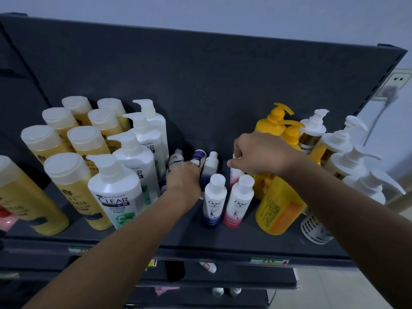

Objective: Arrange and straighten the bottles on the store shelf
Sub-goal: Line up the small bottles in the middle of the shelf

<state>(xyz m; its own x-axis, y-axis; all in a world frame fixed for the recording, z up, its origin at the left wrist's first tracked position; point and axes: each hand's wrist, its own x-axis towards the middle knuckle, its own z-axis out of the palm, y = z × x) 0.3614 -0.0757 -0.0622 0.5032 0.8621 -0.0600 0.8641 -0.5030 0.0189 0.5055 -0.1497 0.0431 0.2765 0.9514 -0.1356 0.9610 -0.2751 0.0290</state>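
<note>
On the dark shelf (234,237), two small Dove bottles stand upright at the front: a blue one (214,200) and a pink one (239,200). Behind them are several more small bottles, among them a white-and-blue one (210,165) and a blue-capped one (199,156). My left hand (184,178) is closed over a small bottle in the middle, mostly hiding it. My right hand (260,152) grips the top of a small pink-and-white bottle (235,175) behind the front pink Dove.
White Clear pump bottles (116,192) and amber bottles with white caps (73,186) fill the left side. Yellow pump bottles (276,204) and white pump bottles (356,161) crowd the right. A lower shelf holds more small bottles (208,266). A wall socket (399,83) is at far right.
</note>
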